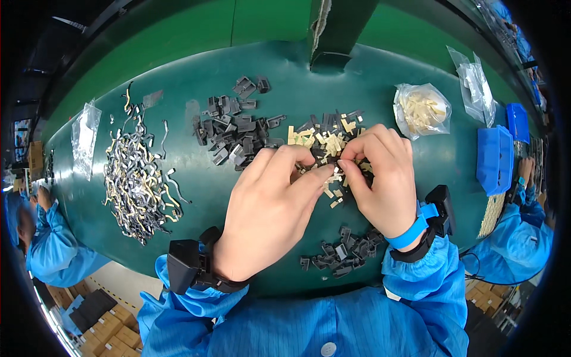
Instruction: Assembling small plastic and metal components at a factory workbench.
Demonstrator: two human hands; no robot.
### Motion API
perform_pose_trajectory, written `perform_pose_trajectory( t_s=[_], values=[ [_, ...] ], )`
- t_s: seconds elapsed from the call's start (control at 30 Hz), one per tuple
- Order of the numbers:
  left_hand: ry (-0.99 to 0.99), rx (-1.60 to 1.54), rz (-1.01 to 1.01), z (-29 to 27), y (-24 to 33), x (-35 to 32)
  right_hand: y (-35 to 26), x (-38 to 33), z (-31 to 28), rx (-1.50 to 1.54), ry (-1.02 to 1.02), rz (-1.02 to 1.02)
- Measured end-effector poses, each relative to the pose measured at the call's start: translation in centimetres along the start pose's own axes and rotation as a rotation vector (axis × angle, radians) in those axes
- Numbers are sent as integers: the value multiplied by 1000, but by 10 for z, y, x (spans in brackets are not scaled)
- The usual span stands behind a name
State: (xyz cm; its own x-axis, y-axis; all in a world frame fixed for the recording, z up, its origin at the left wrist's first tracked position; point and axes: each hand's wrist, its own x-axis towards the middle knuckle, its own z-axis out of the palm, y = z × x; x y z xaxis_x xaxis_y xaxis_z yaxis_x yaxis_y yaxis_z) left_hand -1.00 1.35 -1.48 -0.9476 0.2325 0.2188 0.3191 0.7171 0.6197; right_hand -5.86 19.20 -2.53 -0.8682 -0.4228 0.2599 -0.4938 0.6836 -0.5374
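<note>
My left hand (270,205) and my right hand (383,178) meet over a pile of small cream-coloured strips (330,143) mixed with dark pieces. Thumb and forefinger are pinched together on each hand, their tips close to one another; what they hold is too small and too covered to name. Just beyond my left hand lies a heap of black moulded plastic parts (238,126). Nearer my body, between my wrists, a smaller group of black plastic parts (345,253) rests on the green tabletop (196,202).
On the left spreads a large heap of thin black-and-tan ribbon-like strips (140,184), with a clear plastic bag (87,140) beside it. Far right are a bag of cream pieces (421,110), more clear bags (476,89) and a blue bin (495,160). Blue-sleeved people sit at both sides.
</note>
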Motion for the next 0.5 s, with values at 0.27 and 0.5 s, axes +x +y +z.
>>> perform_pose_trajectory(
  t_s=[0.27,0.5],
  values=[
    [-3,-5,-8,0,-2,-1,4,1,-3,79,14,9],
    [-27,-2,-16,-1,-1,1,0,4,-4,79,-48,7]
  ],
)
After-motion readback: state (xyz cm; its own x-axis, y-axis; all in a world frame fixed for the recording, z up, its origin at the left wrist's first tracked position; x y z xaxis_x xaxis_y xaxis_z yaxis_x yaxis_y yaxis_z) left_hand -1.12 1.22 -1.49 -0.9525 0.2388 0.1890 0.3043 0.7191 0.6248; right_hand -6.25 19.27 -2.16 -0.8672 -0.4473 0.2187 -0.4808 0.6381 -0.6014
